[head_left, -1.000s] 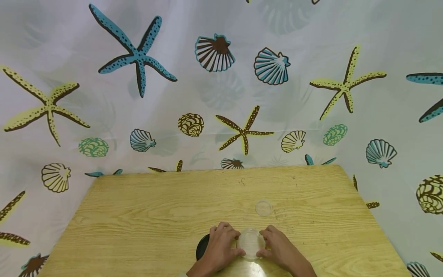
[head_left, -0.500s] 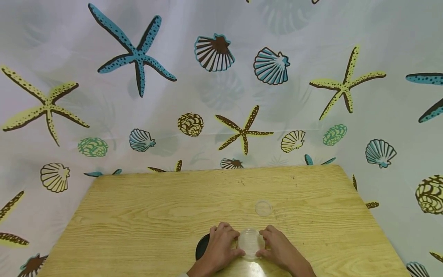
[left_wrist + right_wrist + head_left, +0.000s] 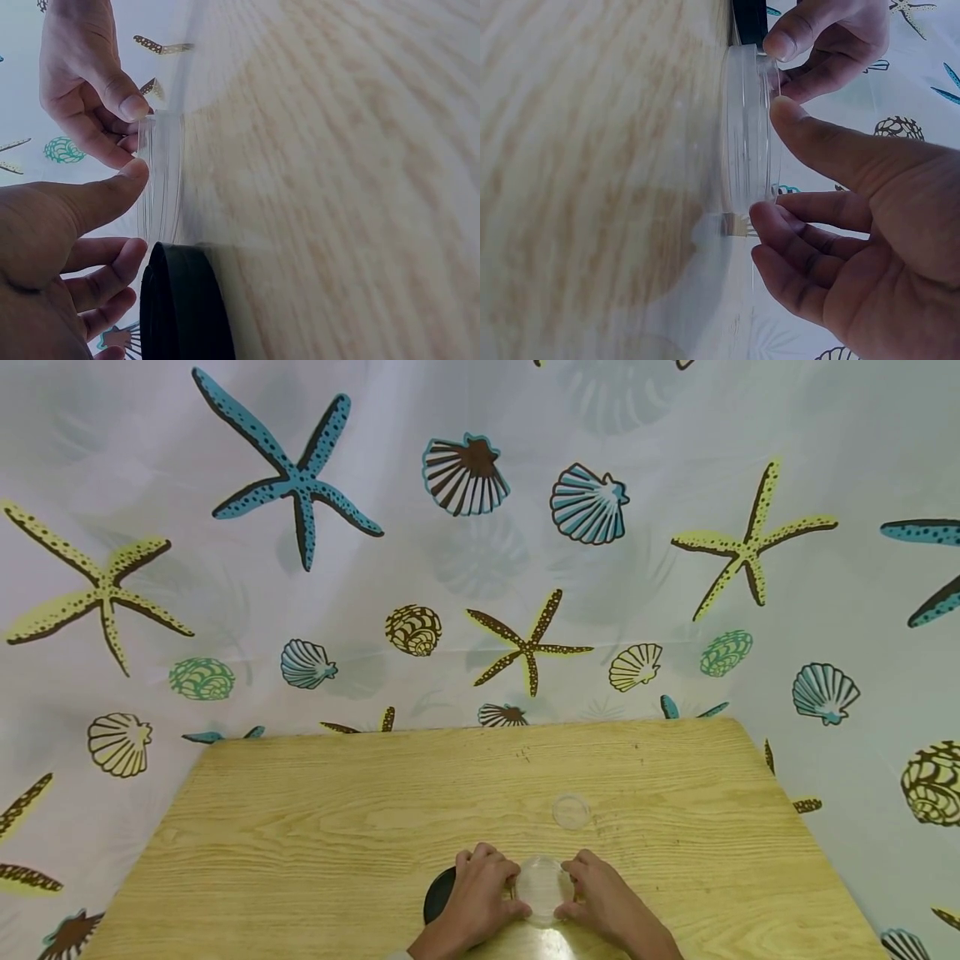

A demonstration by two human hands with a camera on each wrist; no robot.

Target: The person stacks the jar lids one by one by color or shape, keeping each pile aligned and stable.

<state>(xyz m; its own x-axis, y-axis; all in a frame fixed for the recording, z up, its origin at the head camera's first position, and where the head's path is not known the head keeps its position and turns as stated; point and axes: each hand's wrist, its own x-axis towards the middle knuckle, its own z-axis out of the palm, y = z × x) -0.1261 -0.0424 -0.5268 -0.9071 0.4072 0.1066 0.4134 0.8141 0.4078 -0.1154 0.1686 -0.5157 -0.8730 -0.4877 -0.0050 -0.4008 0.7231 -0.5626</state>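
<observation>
A low stack of clear round discs [image 3: 543, 888] stands on the wooden table, its layered edges visible in both wrist views. My left hand [image 3: 480, 893] grips its left side between thumb and fingertips. On the opposite side, my right hand [image 3: 603, 893] pinches the rim in the same way. The lower part of the stack [image 3: 742, 127] looks frosted in the right wrist view. Just left of the stack is a round black dish-like piece [image 3: 184, 307], partly hidden by my left hand in the head view.
A single clear disc [image 3: 572, 811] lies flat on the table [image 3: 315, 835] beyond the stack. A white cloth [image 3: 360, 568] printed with starfish and shells hangs behind the table and along both sides.
</observation>
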